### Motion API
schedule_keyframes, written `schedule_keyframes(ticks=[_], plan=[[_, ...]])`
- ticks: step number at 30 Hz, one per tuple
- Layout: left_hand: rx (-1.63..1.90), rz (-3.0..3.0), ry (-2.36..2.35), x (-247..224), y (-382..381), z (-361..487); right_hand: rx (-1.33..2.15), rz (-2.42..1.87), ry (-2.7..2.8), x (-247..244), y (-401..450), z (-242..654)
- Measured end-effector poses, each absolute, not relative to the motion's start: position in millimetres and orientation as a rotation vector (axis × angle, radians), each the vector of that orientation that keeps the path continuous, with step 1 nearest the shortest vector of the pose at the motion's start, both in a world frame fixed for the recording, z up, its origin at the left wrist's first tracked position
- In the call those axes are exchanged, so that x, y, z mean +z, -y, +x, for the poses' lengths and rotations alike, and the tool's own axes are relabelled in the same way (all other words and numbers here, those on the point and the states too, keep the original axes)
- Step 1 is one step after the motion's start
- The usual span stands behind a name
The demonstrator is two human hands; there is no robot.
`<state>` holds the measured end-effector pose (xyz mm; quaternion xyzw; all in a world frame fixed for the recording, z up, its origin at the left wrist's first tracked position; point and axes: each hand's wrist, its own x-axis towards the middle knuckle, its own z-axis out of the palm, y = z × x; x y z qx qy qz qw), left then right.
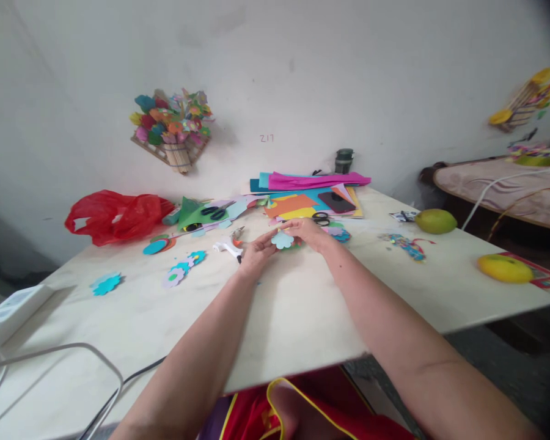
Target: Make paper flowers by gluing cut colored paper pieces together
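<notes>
A pale blue scalloped paper flower (282, 239) is held between my two hands above the middle of the table. My left hand (258, 253) has its fingers closed on the flower's left edge. From the right, my right hand (308, 232) reaches over its top edge with bent fingers pressed to it. Some green and red paper shows just behind and under the flower. A white glue gun (228, 248) lies left of my left hand. Black-handled scissors (321, 219) rest just beyond my right hand, near layered paper flowers (338, 233).
Paper flowers (174, 277) and blue cutouts (107, 284) lie left. Behind are a red bag (119, 217), scissors (216, 211), coloured sheets (297, 205) and a phone (336, 202). Two mangoes (435, 221) sit right. A white power strip (16, 311) and cables occupy the left front.
</notes>
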<state>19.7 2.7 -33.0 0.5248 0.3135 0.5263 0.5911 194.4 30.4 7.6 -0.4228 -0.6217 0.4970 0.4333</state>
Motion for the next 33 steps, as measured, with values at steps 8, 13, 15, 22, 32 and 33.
schedule_keyframes(ticks=[8, 13, 15, 22, 32, 33], plan=[[1.271, 1.010, -0.724, -26, 0, 21, 1.198, -1.013, 1.583, 10, -29, 194], [1.296, 1.266, -0.725, -31, -1, 21, 1.209, -1.032, 1.557, 9, -28, 192], [1.336, 1.343, -0.784, -33, -4, 21, 1.258, -1.052, 1.547, 10, -27, 191], [1.348, 1.229, -0.901, -36, -7, 18, 1.134, -1.160, 1.292, 18, -32, 200], [1.367, 1.177, -1.181, -39, -22, 0, 0.684, -1.502, 1.391, 5, -53, 224], [1.355, 1.176, -1.170, -37, -22, -3, 0.655, -1.532, 1.417, 3, -55, 225]])
